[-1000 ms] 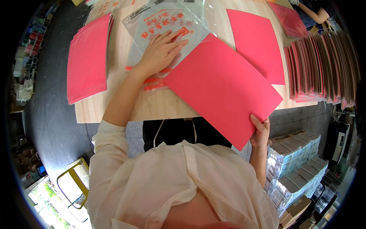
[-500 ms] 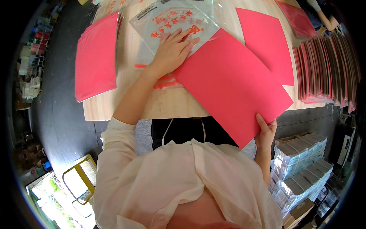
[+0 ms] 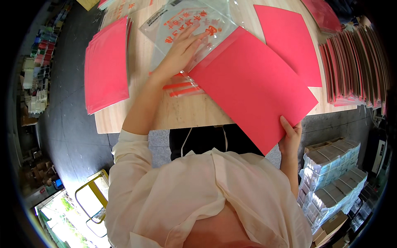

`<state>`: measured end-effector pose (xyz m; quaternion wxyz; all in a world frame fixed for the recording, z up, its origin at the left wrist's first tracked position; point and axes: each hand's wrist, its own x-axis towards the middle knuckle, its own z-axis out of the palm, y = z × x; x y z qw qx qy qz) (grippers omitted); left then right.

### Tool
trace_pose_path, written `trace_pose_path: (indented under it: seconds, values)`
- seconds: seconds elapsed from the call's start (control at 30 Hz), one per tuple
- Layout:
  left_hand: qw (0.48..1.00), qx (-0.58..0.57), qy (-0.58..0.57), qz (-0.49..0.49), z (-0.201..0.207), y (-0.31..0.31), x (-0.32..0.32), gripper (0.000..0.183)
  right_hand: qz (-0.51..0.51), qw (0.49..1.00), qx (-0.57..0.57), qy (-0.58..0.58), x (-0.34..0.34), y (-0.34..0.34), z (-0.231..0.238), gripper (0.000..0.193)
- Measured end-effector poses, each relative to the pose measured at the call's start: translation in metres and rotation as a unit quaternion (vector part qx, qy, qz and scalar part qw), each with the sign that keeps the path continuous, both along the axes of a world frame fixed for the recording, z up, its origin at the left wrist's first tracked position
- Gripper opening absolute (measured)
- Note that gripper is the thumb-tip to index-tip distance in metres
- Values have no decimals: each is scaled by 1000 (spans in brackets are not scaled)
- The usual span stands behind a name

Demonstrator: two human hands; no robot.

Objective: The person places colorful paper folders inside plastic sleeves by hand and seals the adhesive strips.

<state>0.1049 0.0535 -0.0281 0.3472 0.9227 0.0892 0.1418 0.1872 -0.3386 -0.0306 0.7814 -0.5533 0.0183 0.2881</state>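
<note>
My right hand (image 3: 290, 137) grips the near right corner of a red sheet (image 3: 256, 89), thumb on top. The sheet slants over the table's front edge. Its far left edge lies at a clear plastic bag (image 3: 211, 13) with orange printing, and a band of clear film seems to cover that edge. My left hand (image 3: 180, 51) rests on the bag with its fingers stretched out, touching the film beside the sheet. Beneath it, more clear bags with orange strips (image 3: 184, 89) stick out toward me.
A stack of red sheets (image 3: 107, 66) lies on the table (image 3: 165, 118) at left. Another red sheet (image 3: 291, 41) lies at right, beside a tall row of red packs (image 3: 355, 68). Strapped bundles (image 3: 331, 155) stand on the floor at right, and a yellow-framed cart (image 3: 97, 194) at lower left.
My left hand has shifted slightly left, its fingers less spread. A wider band of film now shows over the sheet's far left edge. My right hand keeps its grip.
</note>
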Motion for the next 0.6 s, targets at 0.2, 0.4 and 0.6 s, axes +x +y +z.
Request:
trace_pose_path:
  seconds: [0.2, 0.4, 0.6]
  values:
    - [964, 240, 89, -70, -1, -23, -6, 53, 13, 999, 32, 19, 3, 9, 6, 28]
    - [967, 237, 60, -64, 12, -32, -3, 60, 33, 997, 61, 28, 9, 27, 12, 28]
    - [962, 233, 97, -101, 21, -35, 7, 62, 54, 995, 81, 30, 13, 40, 21, 28]
